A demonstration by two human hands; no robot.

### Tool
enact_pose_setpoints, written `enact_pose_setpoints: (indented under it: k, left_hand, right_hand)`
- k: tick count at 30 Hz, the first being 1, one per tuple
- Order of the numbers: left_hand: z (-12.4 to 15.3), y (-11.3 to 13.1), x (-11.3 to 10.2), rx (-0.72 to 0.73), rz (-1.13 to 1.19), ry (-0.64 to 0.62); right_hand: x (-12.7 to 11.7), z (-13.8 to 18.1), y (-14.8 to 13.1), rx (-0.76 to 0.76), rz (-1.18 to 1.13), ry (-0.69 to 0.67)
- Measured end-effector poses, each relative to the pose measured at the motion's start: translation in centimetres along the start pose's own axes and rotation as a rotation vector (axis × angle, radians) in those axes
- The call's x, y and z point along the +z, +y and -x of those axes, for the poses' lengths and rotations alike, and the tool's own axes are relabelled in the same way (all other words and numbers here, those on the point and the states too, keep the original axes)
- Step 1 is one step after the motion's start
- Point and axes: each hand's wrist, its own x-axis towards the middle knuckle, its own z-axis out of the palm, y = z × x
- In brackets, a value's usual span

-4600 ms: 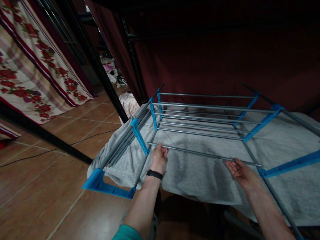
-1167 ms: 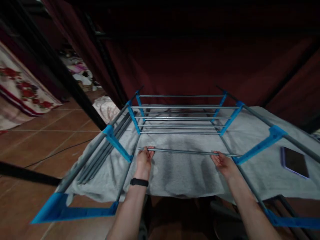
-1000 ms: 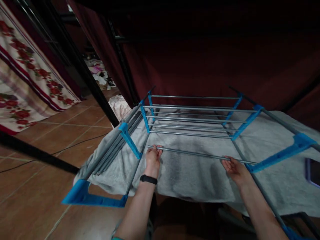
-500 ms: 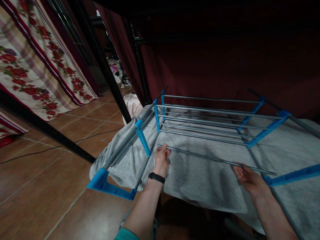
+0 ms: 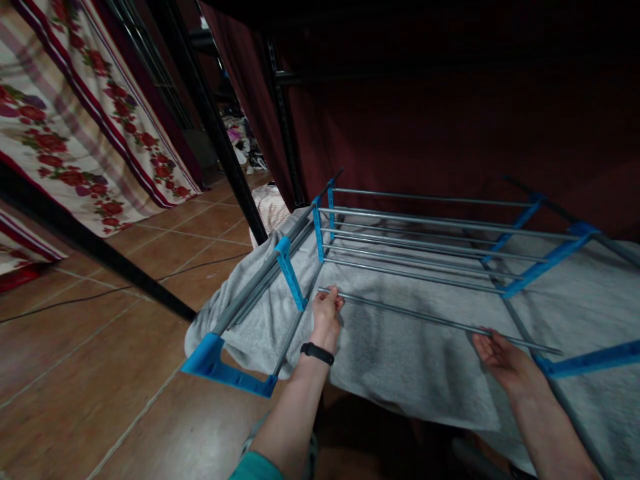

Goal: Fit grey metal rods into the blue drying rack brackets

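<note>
A thin grey metal rod (image 5: 405, 311) lies across both my hands, above a grey blanket (image 5: 400, 360). My left hand (image 5: 327, 312) pinches it near its left end, close to a blue plastic bracket (image 5: 291, 275). Near the other end, my right hand (image 5: 497, 353) grips the same rod with the fingertips, beside the right-hand blue bracket (image 5: 595, 359). Behind them stands a partly joined rack of blue brackets and several grey crossbars (image 5: 425, 270). A blue corner piece (image 5: 227, 375) sits at the rack's near left end.
Several loose grey rods (image 5: 270, 288) lie on the blanket along the rack's left side. Black metal posts (image 5: 220, 133) rise at the left, with a dark red curtain (image 5: 400, 147) behind. A floral curtain (image 5: 95, 127) hangs over the tiled floor (image 5: 125, 360), where a black cable runs.
The whole scene has shifted slightly right in view. Both hands keep their hold on the rod, which has barely moved relative to the rack.
</note>
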Motion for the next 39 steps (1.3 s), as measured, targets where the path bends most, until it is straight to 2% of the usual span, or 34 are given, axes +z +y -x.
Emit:
enact_pose_setpoints:
  k: [8, 18, 24, 29, 35, 39]
  left_hand:
    - [0.2, 0.4, 0.1, -0.021, 0.033, 0.03]
    - [0.2, 0.5, 0.4, -0.089, 0.04, 0.044]
    - [0.6, 0.9, 0.6, -0.073, 0.038, 0.065]
    - [1.0, 1.1, 0.9, -0.011, 0.015, 0.07]
    - [1.1, 1.1, 1.2, 0.222, -0.068, 0.028]
    - [1.2, 1.2, 1.3, 0.298, -0.123, -0.035]
  right_hand:
    - [-0.2, -0.2, 0.0, -0.026, 0.04, -0.074]
    - [0.3, 0.5, 0.0, -0.05, 0.034, -0.053]
    - [0.6, 0.6, -0.3, -0.032, 0.022, -0.023]
    - [0.6, 0.6, -0.3, -0.018, 0.008, -0.008]
    - [0.6, 0.3, -0.2, -0.001, -0.007, 0.009]
    - [0.5, 0.1, -0.2, -0.008, -0.012, 0.019]
